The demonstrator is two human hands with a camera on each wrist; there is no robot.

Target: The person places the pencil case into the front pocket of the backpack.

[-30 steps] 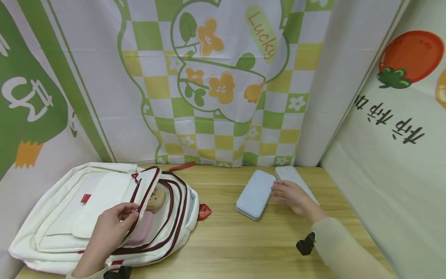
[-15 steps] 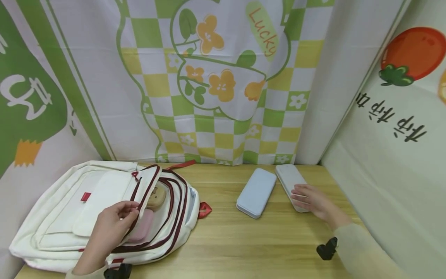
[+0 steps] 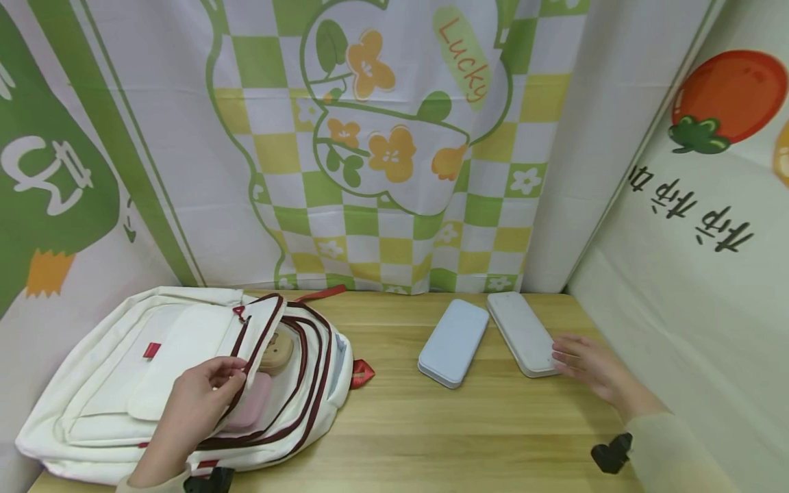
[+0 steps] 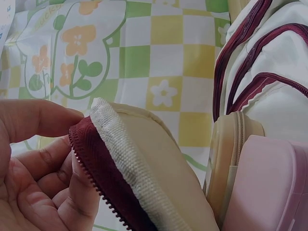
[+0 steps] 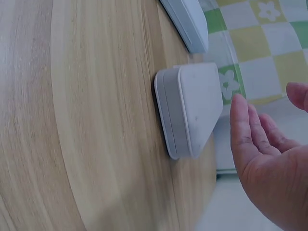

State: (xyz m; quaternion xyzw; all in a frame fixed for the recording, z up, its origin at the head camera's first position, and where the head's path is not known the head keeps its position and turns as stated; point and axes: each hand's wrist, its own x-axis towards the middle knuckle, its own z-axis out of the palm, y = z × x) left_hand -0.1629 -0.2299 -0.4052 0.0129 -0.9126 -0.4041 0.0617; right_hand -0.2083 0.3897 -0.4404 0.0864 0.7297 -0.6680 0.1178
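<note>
A white backpack (image 3: 105, 383) with dark red zippers lies at the left of the table. My left hand (image 3: 200, 397) pinches the edge of its front pocket flap, by the dark red zipper tape (image 4: 94, 154), and holds it up. Inside the pocket sit a tan case (image 3: 277, 352) and a pink case (image 3: 251, 404). A light grey-white case (image 3: 520, 332) lies flat at the right of the table. Beside its near right end is my right hand (image 3: 594, 373), fingers straight and holding nothing; whether they touch the case I cannot tell.
A pale blue case (image 3: 454, 342) lies flat between the backpack and the grey-white case. A red strap (image 3: 322, 294) and a red tab (image 3: 362, 374) stick out from the bag. Printed cloth (image 3: 394, 226) hangs behind the wooden table (image 3: 431, 438).
My right hand has moved right and nearer, away from the pale blue case, past the grey-white case. The grey-white case, partly hidden before, now shows fully. The left hand keeps its pinch.
</note>
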